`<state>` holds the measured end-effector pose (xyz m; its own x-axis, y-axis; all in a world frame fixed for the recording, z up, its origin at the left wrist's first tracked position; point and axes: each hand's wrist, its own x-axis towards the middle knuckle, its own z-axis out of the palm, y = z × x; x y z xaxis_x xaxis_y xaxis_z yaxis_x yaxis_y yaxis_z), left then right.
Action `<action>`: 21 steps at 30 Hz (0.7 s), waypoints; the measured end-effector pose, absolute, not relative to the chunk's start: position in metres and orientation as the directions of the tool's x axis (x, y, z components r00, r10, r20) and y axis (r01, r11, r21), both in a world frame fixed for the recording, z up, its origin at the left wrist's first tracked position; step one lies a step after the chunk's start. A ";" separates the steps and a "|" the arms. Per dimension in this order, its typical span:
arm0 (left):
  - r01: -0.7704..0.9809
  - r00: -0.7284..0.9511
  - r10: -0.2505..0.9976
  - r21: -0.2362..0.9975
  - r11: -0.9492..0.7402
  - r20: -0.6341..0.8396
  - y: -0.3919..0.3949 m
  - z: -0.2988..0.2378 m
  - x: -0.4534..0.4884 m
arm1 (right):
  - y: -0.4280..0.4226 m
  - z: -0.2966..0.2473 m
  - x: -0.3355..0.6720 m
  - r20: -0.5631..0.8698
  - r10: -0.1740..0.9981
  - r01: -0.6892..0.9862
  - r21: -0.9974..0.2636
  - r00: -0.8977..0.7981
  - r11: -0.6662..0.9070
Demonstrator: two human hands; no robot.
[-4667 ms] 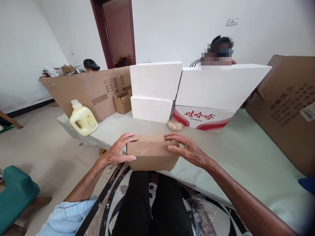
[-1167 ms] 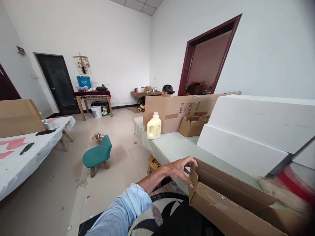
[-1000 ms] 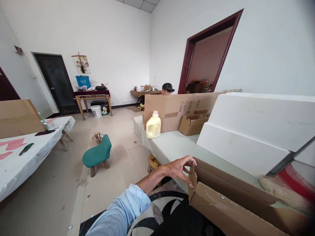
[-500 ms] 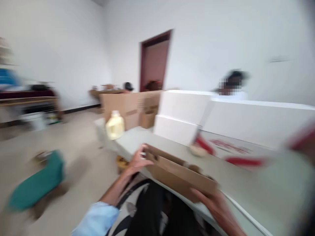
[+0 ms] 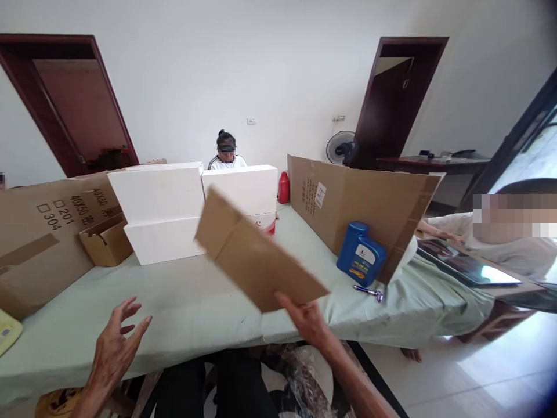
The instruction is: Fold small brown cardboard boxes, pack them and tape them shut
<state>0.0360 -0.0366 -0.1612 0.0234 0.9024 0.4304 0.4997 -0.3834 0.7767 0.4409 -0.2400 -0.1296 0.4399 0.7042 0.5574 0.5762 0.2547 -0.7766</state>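
Observation:
My right hand (image 5: 307, 319) grips the lower right edge of a brown cardboard box (image 5: 256, 255). It is tilted above the table, with broad plain faces and a fold line toward me; its inside is hidden. My left hand (image 5: 115, 342) hangs over the table's near left side, fingers apart and holding nothing. Beyond the box, white boxes (image 5: 161, 194) stand stacked in two layers. Right of it are a blue jug (image 5: 361, 255) and a purple-handled razor (image 5: 368, 292).
A green cloth covers the table (image 5: 174, 302). Large cardboard panels stand at left (image 5: 47, 232) and right (image 5: 348, 197). A small open carton (image 5: 108, 238), a red bottle (image 5: 283, 187) and a yellow jug (image 5: 8, 331) are there too. One person sits opposite, another at right.
My view has swung right. My left hand has let go of the cardboard box and moved away from it. My right hand now holds it alone, raised and tilted.

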 end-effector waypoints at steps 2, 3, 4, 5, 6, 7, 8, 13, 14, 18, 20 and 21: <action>0.534 0.123 0.911 0.747 -0.396 0.394 -0.030 -0.182 0.044 | -0.246 -0.112 0.490 0.660 0.483 0.678 -0.715 0.575 0.171; 0.537 0.169 0.909 0.738 -0.408 0.380 -0.028 -0.195 0.050 | -0.247 -0.105 0.514 0.682 0.417 0.726 -0.684 0.600 0.075; 0.537 0.212 0.906 0.731 -0.422 0.368 -0.027 -0.208 0.056 | -0.246 -0.099 0.536 0.674 0.395 0.750 -0.658 0.624 -0.062; 0.535 0.248 0.900 0.723 -0.437 0.359 -0.028 -0.221 0.062 | -0.242 -0.095 0.556 0.642 0.407 0.749 -0.631 0.649 -0.200; 0.535 0.281 0.890 0.711 -0.455 0.358 -0.030 -0.233 0.069 | -0.235 -0.092 0.572 0.608 0.418 0.734 -0.611 0.674 -0.296; 0.540 0.315 0.876 0.691 -0.481 0.364 -0.032 -0.245 0.076 | -0.227 -0.091 0.586 0.569 0.435 0.715 -0.589 0.698 -0.376; 0.547 0.344 0.860 0.663 -0.511 0.378 -0.036 -0.254 0.082 | -0.215 -0.090 0.597 0.535 0.449 0.698 -0.573 0.715 -0.429; 0.597 0.343 0.804 0.549 -0.586 0.485 -0.049 -0.285 0.093 | -0.133 -0.086 0.626 0.424 0.529 0.678 -0.490 0.735 -0.548; 0.604 0.331 0.801 0.541 -0.586 0.498 -0.049 -0.290 0.093 | -0.115 -0.084 0.630 0.404 0.546 0.678 -0.480 0.734 -0.557; 0.596 0.325 0.748 0.489 -0.637 0.578 -0.046 -0.307 0.090 | -0.070 -0.075 0.643 0.332 0.596 0.677 -0.465 0.731 -0.571; 0.581 0.320 0.714 0.467 -0.667 0.622 -0.044 -0.311 0.091 | -0.065 -0.072 0.643 0.308 0.624 0.684 -0.475 0.718 -0.553; 0.574 0.315 0.703 0.462 -0.676 0.638 -0.043 -0.311 0.092 | -0.063 -0.072 0.638 0.303 0.651 0.700 -0.487 0.696 -0.522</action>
<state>0.0922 -0.0433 -0.3112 0.3145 0.7030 0.6378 0.5736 -0.6761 0.4624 0.6384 -0.0635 -0.0716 0.6962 0.6506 0.3033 0.7002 -0.5224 -0.4866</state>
